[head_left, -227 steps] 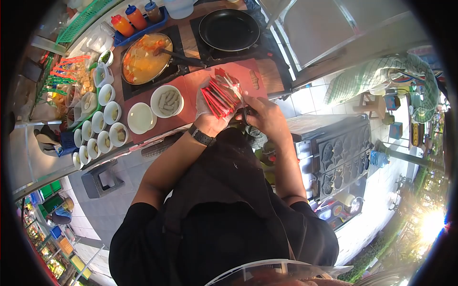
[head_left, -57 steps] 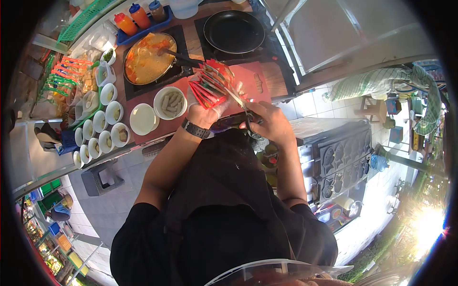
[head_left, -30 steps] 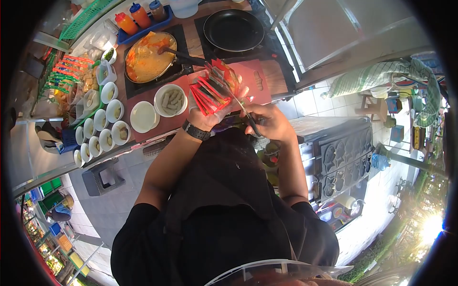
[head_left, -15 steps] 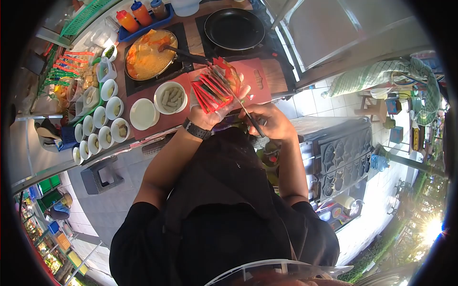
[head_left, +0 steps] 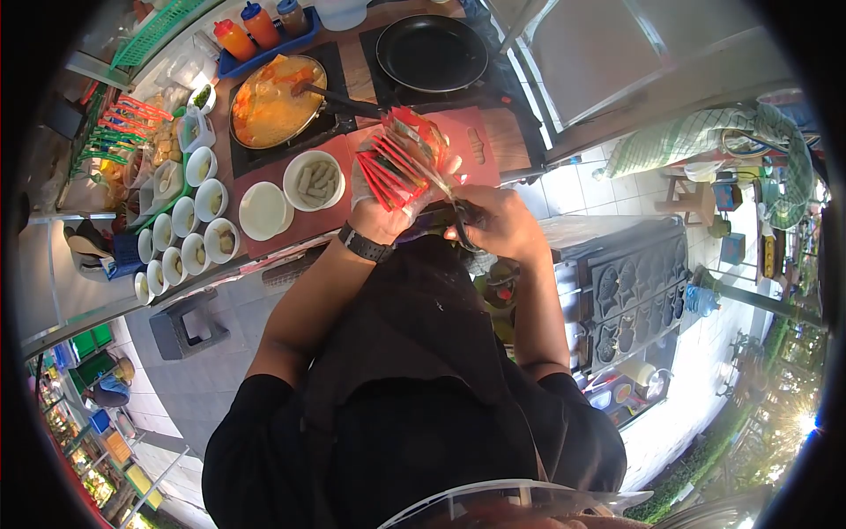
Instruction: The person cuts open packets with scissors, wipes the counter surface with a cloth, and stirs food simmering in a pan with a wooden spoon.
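Observation:
A fanned bundle of red packets (head_left: 394,167) is gripped in my left hand (head_left: 377,217), which seems to wear a clear plastic glove. My right hand (head_left: 500,222) is closed round the dark handles of scissors (head_left: 445,187), whose blades reach in among the packets. Under the packets lies a red cutting board (head_left: 463,150). To the left stand a white bowl of greyish pieces (head_left: 315,181) and a pale round container (head_left: 265,212). A pan of orange-yellow food (head_left: 278,104) sits behind them, with a dark-handled utensil (head_left: 344,101) in it.
An empty black pan (head_left: 432,53) is at the back. Several small white bowls (head_left: 211,200) stand in rows at the left, near a blue tray of sauce bottles (head_left: 269,48). On the right is a dark moulded griddle (head_left: 630,295). A person (head_left: 113,388) is far off at lower left.
The scissors have turned slightly and the fingers of my right hand have shifted round the handles. My left hand still holds the packets in nearly the same place.

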The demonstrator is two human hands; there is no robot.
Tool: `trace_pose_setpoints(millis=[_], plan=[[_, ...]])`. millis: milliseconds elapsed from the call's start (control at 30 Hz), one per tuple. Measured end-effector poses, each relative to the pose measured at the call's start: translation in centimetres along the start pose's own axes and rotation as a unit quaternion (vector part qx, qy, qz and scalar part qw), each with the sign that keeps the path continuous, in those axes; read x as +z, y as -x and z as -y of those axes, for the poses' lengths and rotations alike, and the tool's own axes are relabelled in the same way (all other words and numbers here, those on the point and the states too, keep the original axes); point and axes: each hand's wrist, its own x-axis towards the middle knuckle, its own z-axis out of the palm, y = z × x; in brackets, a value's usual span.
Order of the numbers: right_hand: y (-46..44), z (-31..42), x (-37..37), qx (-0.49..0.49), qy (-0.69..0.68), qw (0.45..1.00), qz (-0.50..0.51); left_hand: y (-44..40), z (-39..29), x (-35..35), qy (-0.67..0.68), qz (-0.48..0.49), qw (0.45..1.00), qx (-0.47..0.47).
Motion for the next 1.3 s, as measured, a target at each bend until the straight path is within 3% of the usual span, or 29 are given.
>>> trace_pose_setpoints(millis=[67, 133, 433, 633, 733, 800, 933, 1000, 1133, 1300], plan=[[0.2, 0.3, 0.1, 0.024, 0.024, 0.999, -0.012, -0.3, -0.1, 0.0, 0.035, 0.005, 0.999, -0.008], [0.4, 0.3, 0.3, -0.013, 0.034, 0.996, -0.084, -0.5, -0.2, 0.0, 0.071, 0.010, 0.997, -0.015], [0.9, -0.7, -0.4, -0.032, 0.048, 0.998, -0.040, -0.7, -0.4, 1.1, 0.083, 0.046, 0.995, -0.020], [0.4, -0.3, -0.4, -0.040, 0.033, 0.998, -0.046, -0.4, -0.2, 1.2, 0.048, 0.008, 0.999, -0.023], [0.2, -0.5, -0.3, -0.056, 0.046, 0.996, -0.045, -0.5, 0.0, 0.9, 0.102, 0.027, 0.994, -0.020], [0.1, -0.4, -0.3, -0.041, 0.041, 0.997, -0.044, -0.6, 0.1, 0.7, 0.079, -0.028, 0.996, 0.015], [-0.2, 0.4, -0.4, -0.016, 0.048, 0.998, -0.047, -0.2, 0.4, 1.1, 0.058, -0.030, 0.998, 0.006], [-0.5, 0.7, -0.3, -0.032, 0.051, 0.996, -0.061, -0.3, 0.6, 1.2, 0.016, -0.091, 0.996, 0.010], [-0.8, 0.3, -0.4, -0.070, 0.084, 0.990, -0.084, -0.1, 0.8, 0.8, 0.073, -0.061, 0.995, 0.012], [-0.9, -0.1, -0.2, -0.046, 0.079, 0.992, -0.081, -0.3, 0.5, 0.6, 0.054, -0.035, 0.998, -0.008]])
